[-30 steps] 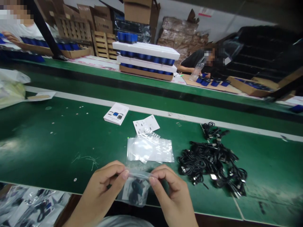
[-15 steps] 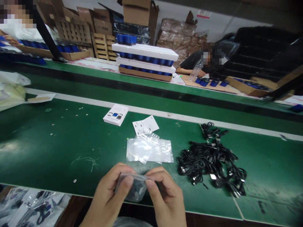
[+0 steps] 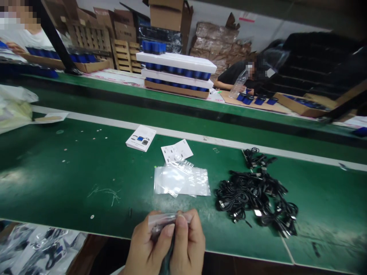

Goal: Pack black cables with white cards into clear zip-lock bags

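My left hand [image 3: 150,244] and my right hand [image 3: 187,242] are side by side at the table's near edge, thumbs nearly touching. Both are closed on the top of a small clear plastic bag [image 3: 156,219]. Fingers cover most of this bag, so I cannot make out what is in it. Just beyond the hands lies a fanned stack of flat clear bags [image 3: 183,182]. Behind the stack are a few loose printed leaflets [image 3: 183,149], and to their left sits a neat pile of leaflets [image 3: 141,138]. A heap of coiled black cables [image 3: 252,193] with metal plugs spreads to the right.
Below the table on the left, a box holds several filled clear bags [image 3: 40,250]. A yellowish plastic bag [image 3: 14,109] rests at the far left. Across the green bench [image 3: 114,95] stand stacked trays of blue items [image 3: 176,74], and two other people are seated there.
My hands have come together along the bag's top, the right one moving left and the left one slightly right. The bag is now more bunched and covered by fingers.
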A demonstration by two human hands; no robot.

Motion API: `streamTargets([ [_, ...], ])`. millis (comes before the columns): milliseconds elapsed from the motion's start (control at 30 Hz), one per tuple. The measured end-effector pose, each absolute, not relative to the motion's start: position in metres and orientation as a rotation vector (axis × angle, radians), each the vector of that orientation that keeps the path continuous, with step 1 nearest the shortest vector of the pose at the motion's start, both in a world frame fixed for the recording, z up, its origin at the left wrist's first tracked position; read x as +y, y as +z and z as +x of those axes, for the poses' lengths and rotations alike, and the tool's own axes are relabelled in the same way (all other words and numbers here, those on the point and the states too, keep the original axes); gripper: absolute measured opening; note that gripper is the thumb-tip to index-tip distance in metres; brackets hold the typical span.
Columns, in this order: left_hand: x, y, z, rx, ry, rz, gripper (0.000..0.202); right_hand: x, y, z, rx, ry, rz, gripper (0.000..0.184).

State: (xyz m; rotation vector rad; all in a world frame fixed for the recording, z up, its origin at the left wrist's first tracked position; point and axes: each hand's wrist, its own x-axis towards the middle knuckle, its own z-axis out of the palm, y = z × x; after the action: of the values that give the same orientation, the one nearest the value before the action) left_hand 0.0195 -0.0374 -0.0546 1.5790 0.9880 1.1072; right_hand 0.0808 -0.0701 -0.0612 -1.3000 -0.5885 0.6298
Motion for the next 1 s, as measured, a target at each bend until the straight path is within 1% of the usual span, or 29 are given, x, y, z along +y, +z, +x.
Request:
streamTargets([
  [133, -0.034, -0.055, 0.018, 1.011, 1.092, 1.635, 0.020, -0.068, -0.061, 0.083, -0.717, 0.562, -1.384, 0.032],
  [200, -0.030, -0.054, 0.016, 1.011, 1.038, 1.685, 0.023, -0.067, -0.061, 0.085, -0.776, 0.561, -1.407, 0.027],
  [300, -0.022, -0.050, 0.011, 0.957, 0.862, 1.739, 0.031, -0.066, -0.060, 0.092, -0.792, 0.601, -1.425, 0.023],
  [400, -0.012, -0.045, 0.006, 0.894, 0.744, 1.705, 0.023, -0.067, -0.054, 0.106, -0.843, 0.625, -1.413, 0.024],
  [500, -0.005, -0.038, 0.001, 0.916, 0.747, 1.645, 0.015, -0.068, -0.045, 0.122, -0.945, 0.663, -1.398, 0.025],
  [600, -0.001, -0.033, -0.004, 0.914, 0.709, 1.635, 0.018, -0.070, -0.037, 0.131, -1.012, 0.680, -1.428, 0.022],
  [767, -0.001, -0.027, -0.008, 0.878, 0.599, 1.769, 0.020, -0.073, -0.037, 0.130, -1.113, 0.582, -1.433, 0.017],
  [1000, -0.002, -0.025, -0.010, 0.863, 0.571, 1.882, 0.023, -0.076, -0.040, 0.130, -1.162, 0.571, -1.465, 0.018],
])
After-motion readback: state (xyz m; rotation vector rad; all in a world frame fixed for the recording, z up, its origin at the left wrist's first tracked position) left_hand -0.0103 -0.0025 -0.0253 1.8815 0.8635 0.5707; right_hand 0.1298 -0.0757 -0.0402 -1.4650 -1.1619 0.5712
